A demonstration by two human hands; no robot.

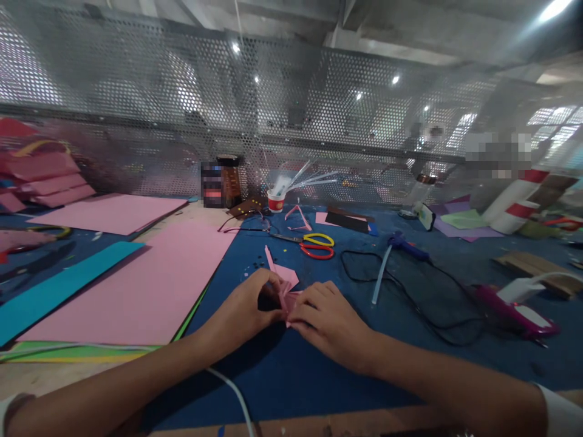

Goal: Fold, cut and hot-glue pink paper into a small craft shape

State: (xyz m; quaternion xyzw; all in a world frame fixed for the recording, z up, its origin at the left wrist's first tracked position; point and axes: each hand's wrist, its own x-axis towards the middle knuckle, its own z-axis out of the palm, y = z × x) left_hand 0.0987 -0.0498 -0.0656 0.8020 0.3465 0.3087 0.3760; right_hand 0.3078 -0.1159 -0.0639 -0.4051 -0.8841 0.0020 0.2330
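Observation:
Between my two hands is a small folded piece of pink paper (285, 297), partly hidden by fingers. My left hand (248, 297) pinches its left side between thumb and fingers. The fingers of my right hand (334, 321) are curled against its right side, close to the blue table top. Just beyond my hands lie a flat pink paper cutout (286, 276) and a narrow pink strip (269, 258). Scissors (314, 244) with one yellow and one red handle rest farther back.
Large pink sheets (136, 285) and a teal strip (68, 285) cover the left side. To the right are a blue glue gun (407, 246) with its cord and a purple power strip (519, 312). A paper cup (276, 200) and eyeglasses (246, 229) sit toward the mesh panel (291, 103).

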